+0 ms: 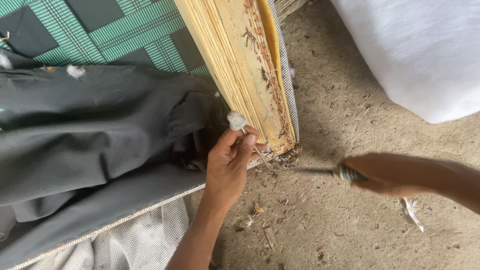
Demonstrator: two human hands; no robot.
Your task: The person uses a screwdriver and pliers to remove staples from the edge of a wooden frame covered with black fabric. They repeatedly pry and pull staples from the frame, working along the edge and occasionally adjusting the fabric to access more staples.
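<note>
Head view: dirt floor (pixel 350 220), wooden frame (pixel 245 65), left hand (pixel 227 167) gripping screwdriver (pixel 247 135).

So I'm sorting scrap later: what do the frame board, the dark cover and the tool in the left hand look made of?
The frame board looks like bare, unfinished wood: pale yellow with lengthwise grain and splintered edges. The dark cover seems a matte woven fabric, since it folds and creases softly. The tool in the left hand appears to have a thin grey metal shaft with a whitish knob, perhaps plastic.

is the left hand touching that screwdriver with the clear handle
Touching: the head view shows the left hand with fingers wrapped round the shaft of the screwdriver.
</note>
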